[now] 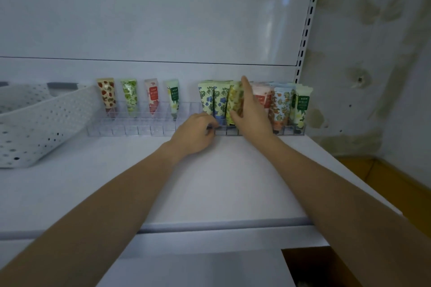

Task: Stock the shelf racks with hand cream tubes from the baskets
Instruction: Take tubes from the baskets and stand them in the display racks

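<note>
**Half the rack (130, 130) stocked**

The rack's right end, at the back edge of the shelf (210, 182), is packed with hand cream tubes (279, 105). Its left end holds four, with the front slots unfilled. The right hand (251, 114), fingers straight and together, presses a yellow tube (234, 100). The left hand (196, 133) curls its fingers at the rack's front wall; whether it grips cannot be determined.

Dim, bluish light is washing the scene evenly; soft glare is streaking the back panel (275, 18), edges are bowing wide-angle, the right hand (251, 109) is blurring slightly.
</note>
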`<state>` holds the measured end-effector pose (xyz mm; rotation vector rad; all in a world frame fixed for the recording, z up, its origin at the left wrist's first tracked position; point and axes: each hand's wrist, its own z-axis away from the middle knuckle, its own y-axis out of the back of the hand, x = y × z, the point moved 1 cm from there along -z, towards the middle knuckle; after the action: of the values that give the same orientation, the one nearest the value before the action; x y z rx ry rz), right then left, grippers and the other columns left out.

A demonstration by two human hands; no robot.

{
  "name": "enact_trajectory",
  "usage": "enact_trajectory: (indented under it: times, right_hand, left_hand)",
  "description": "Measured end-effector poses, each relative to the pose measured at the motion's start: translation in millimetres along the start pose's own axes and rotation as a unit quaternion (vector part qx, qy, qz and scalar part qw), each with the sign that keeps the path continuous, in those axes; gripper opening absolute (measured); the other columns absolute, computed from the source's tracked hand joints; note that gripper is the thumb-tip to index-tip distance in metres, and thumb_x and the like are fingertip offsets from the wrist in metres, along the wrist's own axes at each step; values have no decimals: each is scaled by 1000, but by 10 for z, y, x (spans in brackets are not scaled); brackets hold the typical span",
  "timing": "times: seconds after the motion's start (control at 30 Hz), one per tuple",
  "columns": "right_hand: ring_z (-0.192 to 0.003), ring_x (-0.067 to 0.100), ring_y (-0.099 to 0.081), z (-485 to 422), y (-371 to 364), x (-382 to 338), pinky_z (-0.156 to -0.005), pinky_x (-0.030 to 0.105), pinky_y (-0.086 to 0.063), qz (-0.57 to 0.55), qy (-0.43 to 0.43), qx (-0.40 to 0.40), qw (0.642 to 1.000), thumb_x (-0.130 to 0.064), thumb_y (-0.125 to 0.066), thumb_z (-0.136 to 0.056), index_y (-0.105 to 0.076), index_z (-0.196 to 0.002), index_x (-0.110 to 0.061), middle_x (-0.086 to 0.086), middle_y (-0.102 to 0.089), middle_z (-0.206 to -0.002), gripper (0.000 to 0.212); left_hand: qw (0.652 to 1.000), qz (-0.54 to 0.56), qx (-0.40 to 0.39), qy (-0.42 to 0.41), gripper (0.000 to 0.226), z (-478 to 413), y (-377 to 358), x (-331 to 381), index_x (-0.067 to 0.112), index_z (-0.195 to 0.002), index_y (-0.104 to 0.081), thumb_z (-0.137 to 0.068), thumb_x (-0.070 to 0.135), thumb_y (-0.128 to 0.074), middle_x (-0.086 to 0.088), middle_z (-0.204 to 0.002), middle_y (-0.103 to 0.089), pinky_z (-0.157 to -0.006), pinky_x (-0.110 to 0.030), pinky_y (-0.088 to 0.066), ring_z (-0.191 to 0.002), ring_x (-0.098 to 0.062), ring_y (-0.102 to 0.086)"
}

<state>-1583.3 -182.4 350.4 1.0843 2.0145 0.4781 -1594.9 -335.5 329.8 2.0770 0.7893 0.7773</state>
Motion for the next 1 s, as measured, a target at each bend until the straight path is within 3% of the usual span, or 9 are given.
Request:
enact_trajectory:
  times: [0.13,0.23,0.37,0.53,0.73,0.83,0.9,1.0]
  right_hand:
    - [-95,26,-58,40,-96,61,-78,38,-41,50,-12,-23,998,-23,-58,-90,1,-149,-22,13,-54,-125,84]
    - [-114,30,-50,62,-77,70,-92,46,-43,88,-8,-9,996,-31,-59,-89,4,-149,-19,15,-46,-133,87]
    - [-116,33,-42,54,62,-17,-81,41,-44,145,38,60,987,-35,-58,-89,-4,-149,-11,18,-40,-131,84]
    - [-113,35,-42,-137,156,-401,-87,40,-39,133,135,92,977,-24,-56,-90,-24,-145,-6,23,-41,-130,66]
    - [-113,32,-43,-404,-225,-1257,-93,42,-40,21,225,12,974,-21,-51,-93,-37,-140,-8,19,-41,-128,50]
    - [-113,24,-45,-504,-563,-1785,-94,31,-39,-76,235,-63,967,-23,-50,-94,-42,-137,-12,13,-40,-128,45]
    - [-105,16,-48,-573,-795,-2117,-84,16,-33,-117,236,-116,958,-25,-50,-95,-48,-131,-15,8,-43,-123,38]
    - [-92,9,-50,-705,-1106,-2527,-73,13,-33,-132,247,-174,944,-26,-53,-93,-63,-111,-18,-1,-52,-107,22]
  left_hand:
    - [1000,2,-5,-1,28,18,-6,23,5,-110,-64,-87,3,-48,-13,-113,-61,-90,-30,-40,-107,-29,-54]
    - [1000,-2,-9,2,28,47,-12,55,5,-111,-63,-88,3,-47,-13,-115,-60,-93,-35,-41,-110,-29,-50]
    - [999,-21,32,8,26,59,130,92,6,-108,-64,-87,6,-48,-10,-112,-61,-91,-38,-43,-110,-28,-50]
    - [995,-73,70,16,24,-136,822,-109,9,-107,-62,-90,10,-46,-9,-113,-58,-89,-38,-44,-111,-24,-49]
    - [983,-154,78,55,20,-36,1956,-825,12,-105,-61,-89,13,-50,-6,-112,-59,-82,-30,-40,-100,-20,-54]
    - [979,-173,40,95,17,176,2421,-1306,11,-103,-63,-87,10,-55,-4,-109,-62,-79,-27,-41,-87,-13,-51]
    - [975,-185,9,121,15,332,2626,-1604,13,-100,-64,-86,11,-58,-1,-103,-62,-76,-22,-37,-83,-11,-50]
    - [972,-188,-51,131,14,487,2821,-1999,17,-97,-64,-84,12,-61,5,-94,-61,-63,-10,-35,-71,-2,-50]
